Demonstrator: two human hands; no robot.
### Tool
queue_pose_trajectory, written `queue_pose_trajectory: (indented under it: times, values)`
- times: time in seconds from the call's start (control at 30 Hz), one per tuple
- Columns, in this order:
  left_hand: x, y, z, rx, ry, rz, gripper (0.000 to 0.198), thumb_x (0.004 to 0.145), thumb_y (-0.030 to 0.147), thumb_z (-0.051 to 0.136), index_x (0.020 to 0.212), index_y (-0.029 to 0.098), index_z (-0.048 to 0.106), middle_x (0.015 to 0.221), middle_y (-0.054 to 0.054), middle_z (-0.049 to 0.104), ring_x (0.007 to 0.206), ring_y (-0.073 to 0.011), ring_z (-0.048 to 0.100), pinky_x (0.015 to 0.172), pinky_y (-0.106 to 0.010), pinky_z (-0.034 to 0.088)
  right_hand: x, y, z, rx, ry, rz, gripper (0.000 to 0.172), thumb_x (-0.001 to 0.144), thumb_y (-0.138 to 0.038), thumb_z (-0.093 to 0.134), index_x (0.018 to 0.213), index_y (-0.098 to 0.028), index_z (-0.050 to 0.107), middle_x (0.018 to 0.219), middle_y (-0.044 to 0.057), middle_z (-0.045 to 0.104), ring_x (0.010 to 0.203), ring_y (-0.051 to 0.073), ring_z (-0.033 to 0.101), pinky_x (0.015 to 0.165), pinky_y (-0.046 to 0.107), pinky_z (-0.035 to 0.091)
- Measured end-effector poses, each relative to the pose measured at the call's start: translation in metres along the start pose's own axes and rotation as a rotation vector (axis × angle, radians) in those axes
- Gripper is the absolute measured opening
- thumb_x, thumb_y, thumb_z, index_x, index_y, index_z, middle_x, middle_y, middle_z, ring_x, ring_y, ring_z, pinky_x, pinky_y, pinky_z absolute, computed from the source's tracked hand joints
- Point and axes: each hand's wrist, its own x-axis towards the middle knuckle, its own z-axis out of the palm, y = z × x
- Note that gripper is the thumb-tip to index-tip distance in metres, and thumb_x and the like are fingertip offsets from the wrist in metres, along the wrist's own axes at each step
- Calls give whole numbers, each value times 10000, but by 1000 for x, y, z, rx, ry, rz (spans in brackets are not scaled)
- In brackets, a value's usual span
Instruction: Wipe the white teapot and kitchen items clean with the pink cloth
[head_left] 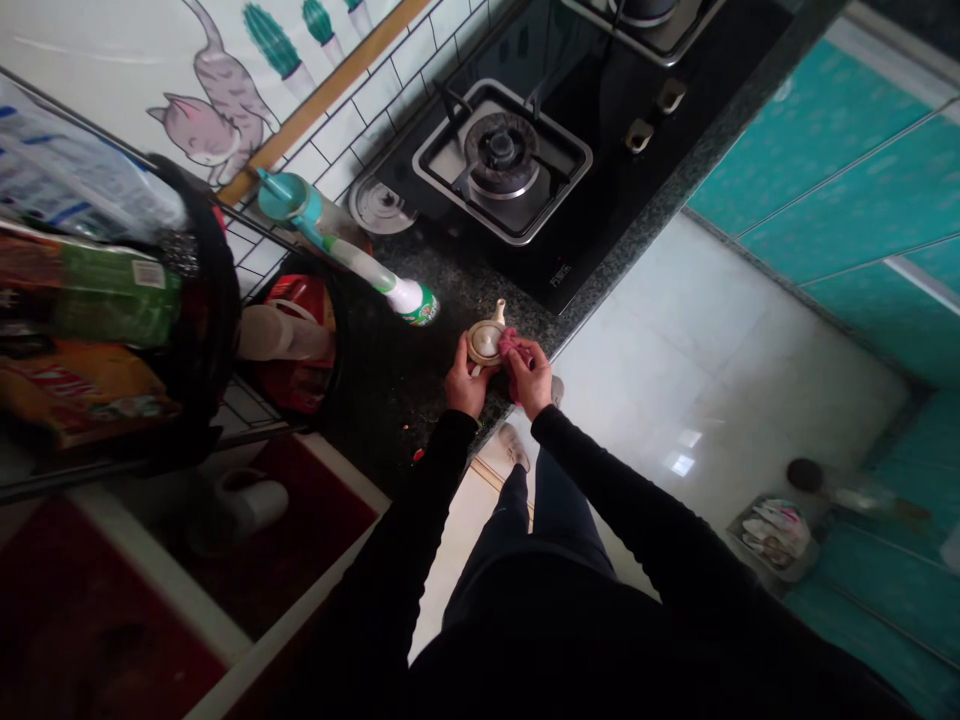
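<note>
Over the edge of the dark stone counter (420, 400), my left hand (463, 388) is closed around the side of a small cream teapot (486, 338). Its lid faces up and its spout points away from me, toward the stove. My right hand (532, 380) pinches a crumpled pink cloth (508, 343), which touches the teapot's right side. Part of the cloth hangs below the fingers of that hand. The teapot's underside is hidden.
A black gas stove (504, 160) lies beyond the teapot. On the left are a green-and-white spray can (409, 298), a turquoise-lidded jug (289, 200) and a black rack (225, 270) with packets. Teal cabinets (825, 200) and a waste bin (776, 535) stand right, across the tiled floor.
</note>
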Motion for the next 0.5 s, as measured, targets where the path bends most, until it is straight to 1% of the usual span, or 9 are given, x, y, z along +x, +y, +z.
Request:
queue_pose_trajectory:
  times: [0.1, 0.17, 0.23, 0.3, 0.37, 0.43, 0.5]
  values:
    - [1, -2, -1, 13, -11, -13, 963, 742, 161, 880, 1600, 216, 447, 1155, -87, 807, 1094, -273, 767, 974, -379, 593, 25, -8, -3, -84, 15, -74, 299, 987, -418, 572, 1102, -214, 758, 1124, 57, 746, 1087, 212, 652, 1054, 369, 518]
    - [1, -2, -1, 13, -9, -12, 961, 742, 156, 877, 1600, 222, 450, 1178, -88, 803, 1093, -270, 768, 979, -377, 594, 28, -12, -6, -196, -16, -116, 292, 1004, -385, 553, 1119, -228, 771, 1136, 65, 743, 1092, 223, 654, 1091, 390, 499]
    - [1, -1, -1, -5, 2, -1, 947, 748, 145, 869, 1595, 224, 454, 1254, -102, 779, 1115, -267, 763, 985, -369, 592, 15, -10, -10, -285, -14, -154, 334, 1023, -378, 525, 1240, -251, 745, 1188, 81, 721, 1108, 233, 652, 1109, 408, 491]
    - [1, 0, -2, -23, 2, 13, 938, 753, 141, 867, 1592, 217, 455, 1309, -115, 755, 1129, -265, 760, 986, -357, 590, -3, -5, -12, -322, 13, -171, 396, 1034, -388, 511, 1369, -265, 682, 1238, 96, 697, 1111, 236, 653, 1099, 412, 503]
    - [1, 1, -3, -23, -16, 16, 947, 753, 135, 867, 1598, 206, 446, 1285, -114, 766, 1112, -263, 767, 974, -348, 592, -9, -3, -13, -330, 30, -163, 410, 1037, -385, 503, 1396, -270, 664, 1238, 96, 696, 1097, 231, 653, 1082, 403, 518]
    - [1, 2, -4, 4, -34, 8, 959, 750, 125, 867, 1603, 205, 438, 1226, -102, 789, 1094, -264, 772, 965, -349, 595, 3, -7, -12, -347, 4, -158, 379, 1032, -366, 507, 1339, -265, 705, 1191, 89, 711, 1075, 225, 652, 1069, 391, 525]
    - [1, 4, -6, 44, -36, 0, 961, 744, 125, 873, 1601, 202, 445, 1176, -99, 804, 1091, -272, 772, 966, -362, 595, 21, -14, -10, -377, -61, -158, 342, 1022, -346, 520, 1256, -259, 753, 1143, 81, 725, 1070, 226, 653, 1068, 387, 525]
